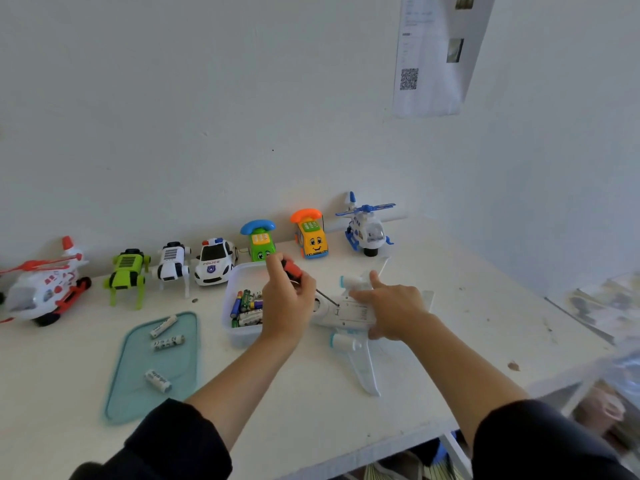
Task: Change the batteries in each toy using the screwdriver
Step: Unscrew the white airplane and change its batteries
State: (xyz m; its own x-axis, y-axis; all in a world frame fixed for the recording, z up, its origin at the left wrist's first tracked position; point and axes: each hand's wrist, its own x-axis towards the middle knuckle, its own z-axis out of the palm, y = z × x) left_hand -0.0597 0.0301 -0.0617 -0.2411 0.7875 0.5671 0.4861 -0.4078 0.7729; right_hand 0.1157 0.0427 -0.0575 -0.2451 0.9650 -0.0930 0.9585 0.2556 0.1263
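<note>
In the head view, a white toy airplane [349,320] is seen lying belly-up on the white table [467,306], and it serves here as the landmark. The airplane's fuselage is held down by the right hand [391,311], whose fingers are wrapped over the body while the index finger is stretched out toward the far wing. Just left of the airplane, the screwdriver [301,278] is gripped at its red and black handle by the left hand [287,303]; its thin metal shaft slants down to the right, and its tip is set on the airplane's underside near the nose.

Directly left of the airplane, partly hidden behind the left hand, a clear plastic container [239,327] is found with a heap of batteries [246,306] inside. Farther left of the airplane, a teal lid [138,382] lies flat on the table, and three loose white batteries [162,326] are spread across it, well apart from one another.

Behind the airplane, along the wall, a row of toys is lined up: a blue and white helicopter [367,230] behind and slightly right, then, leftwards, an orange toy phone car [311,237], a green toy phone car [261,240], a police car [213,261], a white robot dog [173,265], a green robot dog [128,275] and a red and white helicopter [41,285] at the far left.
</note>
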